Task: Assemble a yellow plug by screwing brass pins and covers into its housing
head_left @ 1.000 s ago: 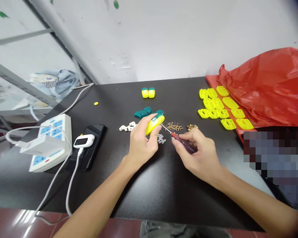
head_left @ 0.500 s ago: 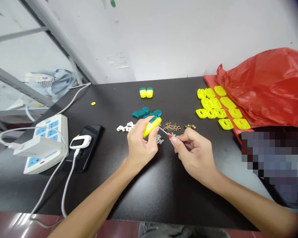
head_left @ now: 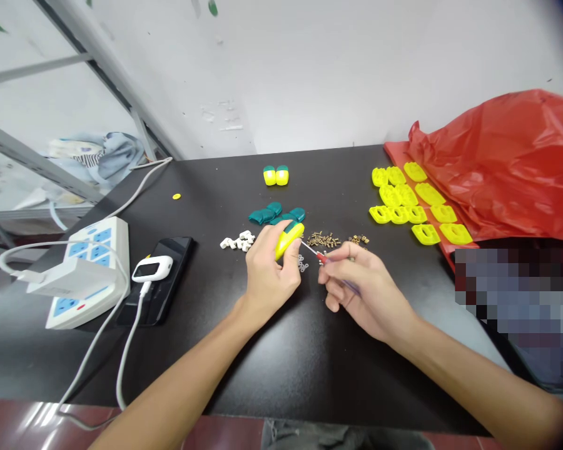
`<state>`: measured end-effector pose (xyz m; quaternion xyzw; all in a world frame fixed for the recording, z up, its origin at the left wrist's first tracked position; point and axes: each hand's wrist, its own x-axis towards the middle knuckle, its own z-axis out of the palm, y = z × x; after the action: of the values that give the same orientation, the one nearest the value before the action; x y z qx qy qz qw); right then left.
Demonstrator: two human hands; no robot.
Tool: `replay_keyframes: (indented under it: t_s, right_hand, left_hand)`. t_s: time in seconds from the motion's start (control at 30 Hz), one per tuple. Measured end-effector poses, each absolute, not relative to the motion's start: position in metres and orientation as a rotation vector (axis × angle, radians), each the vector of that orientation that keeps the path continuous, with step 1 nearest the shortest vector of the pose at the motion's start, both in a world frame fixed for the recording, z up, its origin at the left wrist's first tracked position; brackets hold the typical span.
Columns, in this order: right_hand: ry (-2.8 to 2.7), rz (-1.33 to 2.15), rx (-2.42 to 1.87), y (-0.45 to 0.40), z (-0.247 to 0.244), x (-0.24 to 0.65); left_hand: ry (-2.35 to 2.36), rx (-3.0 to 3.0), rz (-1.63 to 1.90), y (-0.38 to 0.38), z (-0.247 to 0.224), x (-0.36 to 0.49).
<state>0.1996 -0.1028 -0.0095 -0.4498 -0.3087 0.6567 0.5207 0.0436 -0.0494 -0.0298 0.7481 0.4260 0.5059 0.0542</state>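
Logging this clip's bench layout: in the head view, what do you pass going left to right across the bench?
Power strip → black smartphone → white plastic clips → teal plastic pieces → brass screws → yellow plastic pieces → red plastic bag

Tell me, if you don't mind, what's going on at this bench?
A person is working with both hands at a black bench. The left hand grips a yellow-and-teal plastic piece, and the right hand holds a small red-collared screwdriver with its tip at that piece. Brass screws, white plastic clips and teal plastic parts lie nearby, with yellow plastic parts set out beside a red plastic bag.
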Motion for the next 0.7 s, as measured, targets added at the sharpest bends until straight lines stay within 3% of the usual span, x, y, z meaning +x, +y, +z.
replay_keyframes:
  t_s: [0.13, 0.23, 0.33, 0.47, 0.7]
  right_hand:
    - [-1.389, 0.766, -1.323, -0.104, -0.021, 0.204]
    - [-1.773, 0.182, -1.221, -0.103, -0.029, 0.210]
    - [-1.976, -0.121, -1.145, -0.101, -0.031, 0.213]
    - [-2.000, -0.104, -1.145, -0.103, -0.027, 0.212]
    - [-1.479, 0.673, -1.189, -0.105, -0.018, 0.201]
  left_hand:
    - [1.354, 2.229, 1.495, -0.050, -0.030, 0.042]
    - [1.398, 2.150, 1.425, -0.051, -0.030, 0.041]
    - [1.427, 2.079, 1.387, -0.052, -0.029, 0.040]
    - [1.420, 2.084, 1.399, -0.056, -0.029, 0.041]
    - [1.407, 2.043, 1.462, -0.057, -0.029, 0.042]
